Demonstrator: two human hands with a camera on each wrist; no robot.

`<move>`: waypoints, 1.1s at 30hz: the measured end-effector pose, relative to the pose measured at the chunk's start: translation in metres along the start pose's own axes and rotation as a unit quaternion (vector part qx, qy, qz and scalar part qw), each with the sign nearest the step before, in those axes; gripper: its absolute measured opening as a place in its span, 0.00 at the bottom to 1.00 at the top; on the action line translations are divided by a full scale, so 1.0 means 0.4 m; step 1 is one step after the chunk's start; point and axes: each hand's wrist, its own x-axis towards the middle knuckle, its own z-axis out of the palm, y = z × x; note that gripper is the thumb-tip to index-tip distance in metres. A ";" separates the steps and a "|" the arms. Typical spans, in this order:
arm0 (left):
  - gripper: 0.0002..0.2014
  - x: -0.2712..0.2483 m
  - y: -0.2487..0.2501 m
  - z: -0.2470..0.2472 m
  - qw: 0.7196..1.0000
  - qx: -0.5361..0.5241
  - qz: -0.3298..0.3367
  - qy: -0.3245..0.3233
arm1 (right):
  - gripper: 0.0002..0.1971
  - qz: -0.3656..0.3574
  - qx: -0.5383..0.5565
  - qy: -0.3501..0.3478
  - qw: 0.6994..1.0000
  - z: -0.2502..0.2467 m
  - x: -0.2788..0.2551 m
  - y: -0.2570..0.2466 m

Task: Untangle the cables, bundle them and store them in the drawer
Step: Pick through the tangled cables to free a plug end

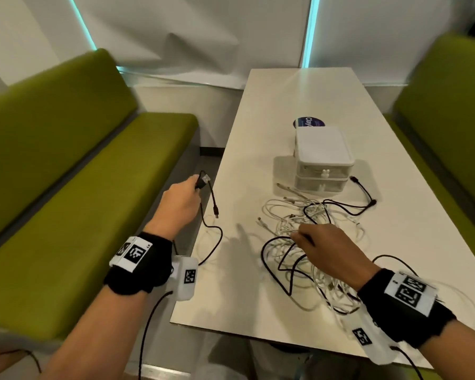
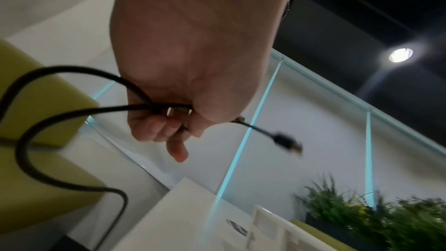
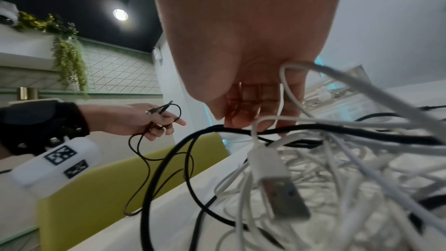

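The cable tangle crowds the near half of the desk; the drawer unit stands just beyond at 12 o'clock; bare desk lies behind it and at 9 o'clock of the tangle.

Black cable and white cables are lying across a cream table. Olive-green benches are flanking it; black wristbands are showing black-and-white checkered tags.
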 end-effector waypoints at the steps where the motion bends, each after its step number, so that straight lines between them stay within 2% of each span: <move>1: 0.15 0.009 -0.023 -0.014 0.999 0.029 -0.011 0.016 | 0.19 -0.008 -0.010 0.009 1.000 0.004 0.005 -0.009; 6: 0.19 0.043 -0.110 -0.070 0.989 0.123 -0.069 0.049 | 0.20 -0.016 -0.029 0.025 0.999 0.014 0.021 -0.037; 9: 0.21 0.034 -0.125 -0.071 0.987 0.134 -0.071 0.048 | 0.20 -0.011 -0.025 0.030 0.999 0.023 0.025 -0.044; 13: 0.18 0.010 -0.102 -0.034 0.995 0.080 -0.058 0.021 | 0.18 -0.005 -0.024 0.021 0.999 0.029 0.024 -0.043; 16: 0.15 0.001 -0.078 0.014 0.998 -0.003 -0.059 -0.018 | 0.20 0.001 -0.026 0.017 1.000 0.030 0.020 -0.034; 19: 0.13 -0.012 -0.037 0.047 0.990 -0.115 -0.070 -0.041 | 0.17 -0.021 -0.015 0.070 0.997 0.032 0.021 -0.028; 22: 0.14 -0.028 0.015 0.058 0.985 -0.164 -0.048 -0.019 | 0.09 -0.033 -0.013 0.097 0.995 0.032 0.040 -0.032; 25: 0.15 -0.034 0.054 0.054 0.975 -0.217 -0.039 -0.006 | 0.01 -0.037 -0.024 0.075 0.996 0.035 0.078 -0.046; 33: 0.29 -0.057 0.119 0.087 0.958 -0.281 -0.043 -0.035 | 0.12 0.014 -0.083 -0.081 0.993 0.100 0.170 -0.084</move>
